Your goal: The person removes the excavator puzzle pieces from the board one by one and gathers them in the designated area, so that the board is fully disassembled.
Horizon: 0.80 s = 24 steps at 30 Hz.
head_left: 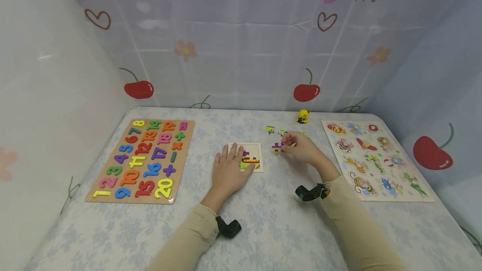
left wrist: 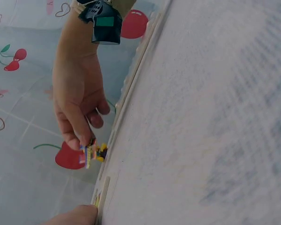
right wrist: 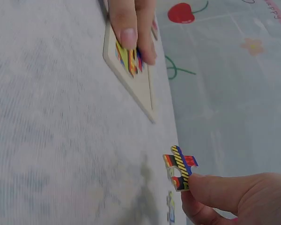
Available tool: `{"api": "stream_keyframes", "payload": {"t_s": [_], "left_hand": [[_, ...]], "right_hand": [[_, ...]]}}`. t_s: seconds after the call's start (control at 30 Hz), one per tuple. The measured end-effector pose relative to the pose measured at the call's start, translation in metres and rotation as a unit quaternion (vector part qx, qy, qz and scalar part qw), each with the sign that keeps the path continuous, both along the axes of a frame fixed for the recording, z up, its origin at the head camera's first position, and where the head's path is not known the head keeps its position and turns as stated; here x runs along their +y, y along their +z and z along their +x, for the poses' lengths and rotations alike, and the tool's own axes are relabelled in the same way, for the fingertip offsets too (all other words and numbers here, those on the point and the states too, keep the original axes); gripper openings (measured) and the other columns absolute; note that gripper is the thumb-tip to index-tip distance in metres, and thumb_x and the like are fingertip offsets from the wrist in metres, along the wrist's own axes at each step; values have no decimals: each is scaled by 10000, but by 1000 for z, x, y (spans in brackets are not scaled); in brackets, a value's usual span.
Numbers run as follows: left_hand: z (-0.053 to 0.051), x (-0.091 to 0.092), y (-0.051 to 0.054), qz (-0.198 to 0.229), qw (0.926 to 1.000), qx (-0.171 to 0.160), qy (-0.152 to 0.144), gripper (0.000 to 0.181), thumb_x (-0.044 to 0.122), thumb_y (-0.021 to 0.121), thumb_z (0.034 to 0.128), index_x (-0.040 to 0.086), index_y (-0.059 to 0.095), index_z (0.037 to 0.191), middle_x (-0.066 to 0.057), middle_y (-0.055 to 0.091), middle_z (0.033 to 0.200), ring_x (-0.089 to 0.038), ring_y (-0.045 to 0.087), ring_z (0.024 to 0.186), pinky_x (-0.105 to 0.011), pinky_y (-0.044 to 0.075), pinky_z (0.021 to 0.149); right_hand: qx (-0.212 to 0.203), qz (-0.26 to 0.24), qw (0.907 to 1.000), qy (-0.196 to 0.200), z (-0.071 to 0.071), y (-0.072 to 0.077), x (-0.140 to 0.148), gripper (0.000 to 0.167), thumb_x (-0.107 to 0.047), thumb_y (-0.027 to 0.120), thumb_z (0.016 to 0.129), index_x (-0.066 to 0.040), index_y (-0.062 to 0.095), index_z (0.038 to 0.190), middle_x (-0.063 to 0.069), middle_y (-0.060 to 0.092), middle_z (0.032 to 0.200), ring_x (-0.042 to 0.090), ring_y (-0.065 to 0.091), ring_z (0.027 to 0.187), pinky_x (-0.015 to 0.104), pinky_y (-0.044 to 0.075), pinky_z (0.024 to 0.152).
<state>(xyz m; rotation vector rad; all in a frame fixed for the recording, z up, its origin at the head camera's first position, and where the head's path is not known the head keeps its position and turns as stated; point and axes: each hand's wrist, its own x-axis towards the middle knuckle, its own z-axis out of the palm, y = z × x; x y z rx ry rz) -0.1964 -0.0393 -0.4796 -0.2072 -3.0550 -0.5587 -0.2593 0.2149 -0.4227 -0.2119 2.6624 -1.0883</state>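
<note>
Between thumb and fingers my right hand (head_left: 301,148) pinches a jigsaw puzzle piece (right wrist: 180,168) with a striped yellow-and-black band and red and blue parts, lifted off the table. My left hand (head_left: 228,172) lies with extended fingers over the left side of a small square puzzle board (head_left: 262,158), touching it. Pieces with green, orange and purple parts (head_left: 250,161) fill the lower part of its frame; the upper right shows bare wood. Fingers hide the board's left side. Several loose puzzle pieces (head_left: 270,129) lie behind the right hand, partly covered by it.
A number puzzle board (head_left: 177,137) lies at the left of the table, and an insect picture board (head_left: 399,193) at the right. A small yellow duck toy (head_left: 303,116) stands near the back edge. Patterned curtains (head_left: 241,66) enclose the table's back and sides.
</note>
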Motion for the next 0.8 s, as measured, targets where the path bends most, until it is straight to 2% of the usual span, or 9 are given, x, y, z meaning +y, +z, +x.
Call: {"api": "stream_keyframes", "payload": {"t_s": [0.2,0.33,0.5,0.8], "left_hand": [[-1,-1,-4,28,10000,54,-3,780,681,411,944,246,283,1578,-10,211,1662,-286,107,1559,-525,120,1249],[-1,-1,-3,56,9999,96,-13,779,675,422,943,239,295,1575,-15,225,1658,-291,120,1556,-530,127,1247],[-1,-1,-2,80,9999,93,-7,779,672,427,944,236,293,1575,-14,222,1659,-289,121,1556,-529,125,1248],[0,-1,0,123,9999,28,-20,781,678,426,941,240,294,1575,-16,212,1661,-289,111,1557,-529,120,1248]], "right_hand": [[-281,367,9989,-123,1,3,46,205,-190,626,969,-71,586,1131,128,611,1067,253,530,940,304,444,708],[-294,662,9970,-256,2,4,66,205,-196,620,972,-73,586,1132,130,614,1072,254,536,934,299,438,711],[-276,903,9946,-428,0,2,73,211,-212,610,979,-79,584,1140,133,619,1088,251,548,931,305,441,718],[-197,1163,9910,-635,-4,-1,69,221,-210,621,969,-77,588,1142,144,625,1077,263,563,934,338,452,764]]}}
